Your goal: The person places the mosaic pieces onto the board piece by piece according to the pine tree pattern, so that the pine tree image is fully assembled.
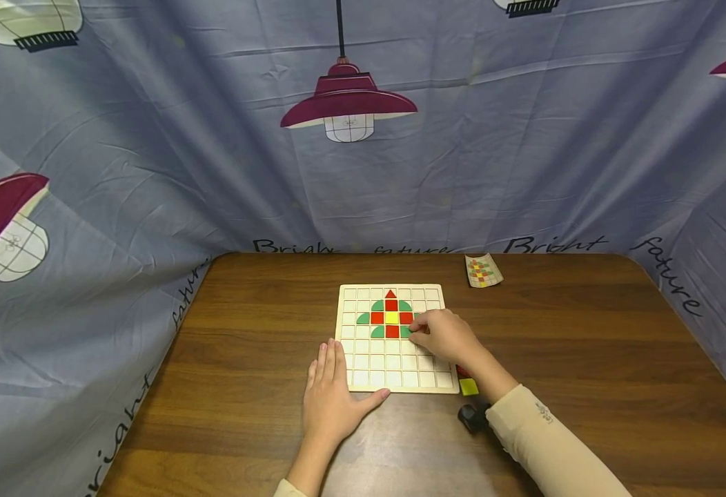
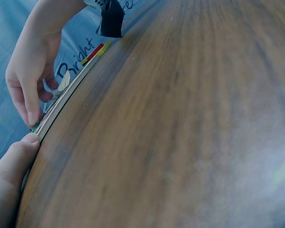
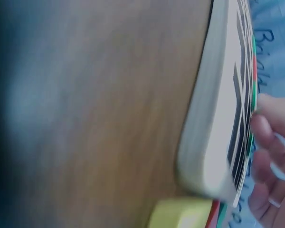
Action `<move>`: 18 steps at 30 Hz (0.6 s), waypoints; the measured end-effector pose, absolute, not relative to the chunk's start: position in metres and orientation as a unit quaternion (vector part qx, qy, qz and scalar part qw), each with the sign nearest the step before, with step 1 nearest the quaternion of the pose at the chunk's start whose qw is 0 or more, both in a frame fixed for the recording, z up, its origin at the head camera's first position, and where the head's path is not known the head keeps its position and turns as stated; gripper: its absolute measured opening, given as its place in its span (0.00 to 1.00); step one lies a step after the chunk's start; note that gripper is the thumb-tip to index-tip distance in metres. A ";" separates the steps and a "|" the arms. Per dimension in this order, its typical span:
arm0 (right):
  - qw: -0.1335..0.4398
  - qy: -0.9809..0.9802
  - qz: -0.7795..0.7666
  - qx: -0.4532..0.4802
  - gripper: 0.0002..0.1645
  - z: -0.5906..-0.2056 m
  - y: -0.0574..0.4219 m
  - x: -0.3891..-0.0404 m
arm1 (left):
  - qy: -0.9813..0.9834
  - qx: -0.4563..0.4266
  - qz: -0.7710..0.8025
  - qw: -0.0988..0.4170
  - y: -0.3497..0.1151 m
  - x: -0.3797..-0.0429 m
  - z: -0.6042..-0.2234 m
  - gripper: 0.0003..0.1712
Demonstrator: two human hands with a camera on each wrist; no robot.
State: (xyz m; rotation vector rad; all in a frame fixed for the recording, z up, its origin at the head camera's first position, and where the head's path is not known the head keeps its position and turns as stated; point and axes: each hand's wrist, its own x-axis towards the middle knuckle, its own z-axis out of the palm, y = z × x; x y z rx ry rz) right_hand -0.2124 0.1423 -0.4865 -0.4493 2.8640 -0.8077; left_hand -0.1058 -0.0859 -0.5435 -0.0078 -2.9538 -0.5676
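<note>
A cream grid board (image 1: pixel 369 369) lies on the table, bearing red squares, a yellow square (image 1: pixel 391 317), a red triangle (image 1: pixel 390 295) and several green quarter-circle tiles (image 1: pixel 377 332). My left hand (image 1: pixel 330 400) rests at the board's lower left corner, fingers straight along the left side and thumb by the near edge. At the lower right of the pattern, my right hand (image 1: pixel 442 334) pinches a green quarter-circle tile (image 1: pixel 405 332) against the board with thumb and forefinger. In the right wrist view, the right fingertips (image 3: pixel 263 107) meet the board's top face; the tile there is partly hidden.
Beside the board's near right corner lie a yellow tile (image 1: pixel 469 386) and a red one (image 1: pixel 463 371), partly behind the right forearm. A small pattern card (image 1: pixel 483 270) lies near the table's far edge. A black device (image 1: pixel 471 417) sits by the right wrist.
</note>
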 end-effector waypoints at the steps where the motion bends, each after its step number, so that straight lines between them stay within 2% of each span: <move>1: 0.065 0.947 -0.277 -0.148 0.08 -0.485 0.146 -0.213 | -0.980 -0.003 -0.188 0.067 -0.086 -0.106 -0.544 0.74; 10: 0.048 0.938 -0.320 -0.127 0.13 -0.477 0.199 -0.213 | -0.980 -0.006 -0.187 0.068 -0.085 -0.105 -0.542 0.74; 18: 0.132 0.932 -0.304 -0.146 0.14 -0.480 0.226 -0.204 | -0.980 -0.007 -0.184 0.071 -0.085 -0.105 -0.541 0.74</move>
